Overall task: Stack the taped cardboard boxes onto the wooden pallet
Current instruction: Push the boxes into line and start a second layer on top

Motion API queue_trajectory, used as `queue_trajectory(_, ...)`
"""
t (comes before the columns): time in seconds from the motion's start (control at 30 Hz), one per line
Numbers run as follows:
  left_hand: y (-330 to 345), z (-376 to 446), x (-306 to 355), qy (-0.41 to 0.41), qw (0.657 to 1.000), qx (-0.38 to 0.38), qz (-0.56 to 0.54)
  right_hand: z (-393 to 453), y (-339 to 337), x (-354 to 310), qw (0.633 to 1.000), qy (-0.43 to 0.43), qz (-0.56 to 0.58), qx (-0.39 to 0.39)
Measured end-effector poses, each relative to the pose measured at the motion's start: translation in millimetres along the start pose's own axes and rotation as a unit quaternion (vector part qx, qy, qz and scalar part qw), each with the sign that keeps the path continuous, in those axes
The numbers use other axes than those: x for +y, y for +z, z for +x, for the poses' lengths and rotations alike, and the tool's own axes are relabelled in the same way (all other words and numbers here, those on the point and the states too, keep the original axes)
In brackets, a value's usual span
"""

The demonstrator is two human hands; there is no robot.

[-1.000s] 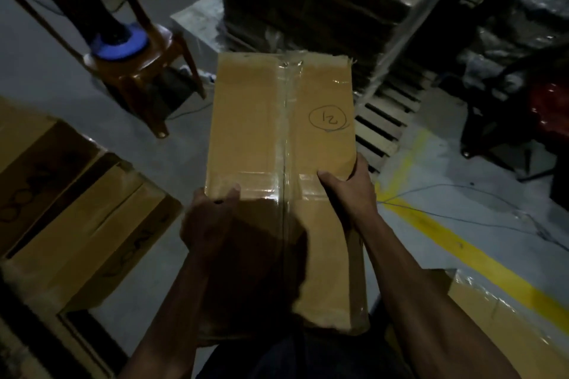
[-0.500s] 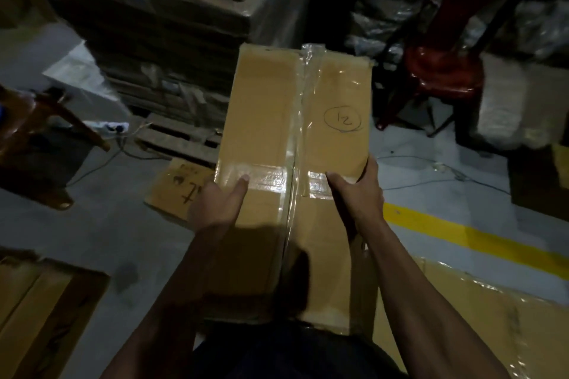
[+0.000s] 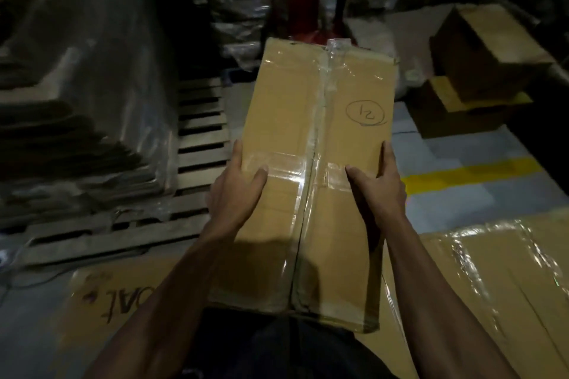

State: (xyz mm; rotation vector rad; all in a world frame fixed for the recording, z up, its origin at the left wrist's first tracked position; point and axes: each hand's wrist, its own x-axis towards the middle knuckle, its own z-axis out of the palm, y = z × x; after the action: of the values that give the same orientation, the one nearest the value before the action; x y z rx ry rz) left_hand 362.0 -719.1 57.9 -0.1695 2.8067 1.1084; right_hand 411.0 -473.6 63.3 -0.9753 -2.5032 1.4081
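**Taped box marked 12 held in both hands beside the pallet**

A person holds a long cardboard box (image 3: pixel 311 169) out in front of them, seen from above in dim light. Clear tape runs down the middle seam and across the box, and "12" is written in a circle on its far right part. The left hand (image 3: pixel 237 191) grips the box's left edge, thumb lying on top over the cross tape, fingers wrapped down the side. The right hand (image 3: pixel 377 188) grips the right edge the same way, thumb on top. The box's near end sits close to the person's body.

To the left, on the floor, lies a wooden pallet (image 3: pixel 197 144), its slats bare at the near right corner. A plastic-wrapped stack (image 3: pixel 83 101) stands on its left part. On the floor at near right is another taped box (image 3: pixel 498 280); at near left, a flat cardboard sheet (image 3: pixel 101 301) with writing. A yellow floor line (image 3: pixel 468 177) runs at right, with more boxes (image 3: pixel 474 71) beyond it.
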Motion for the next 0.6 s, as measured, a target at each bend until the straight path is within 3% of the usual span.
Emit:
queue_trajectory(0.4, 93, 231, 128, 0.192, 0.961, -0.161, 0.119, 146, -9, -18, 0.966, 0.163, 0.039, 0.198)
queue_trajectory(0.6, 118, 286, 192, 0.267, 0.935, -0.207, 0.11, 184, -21, -36, 0.937, 0.202, 0.099, 0.269)
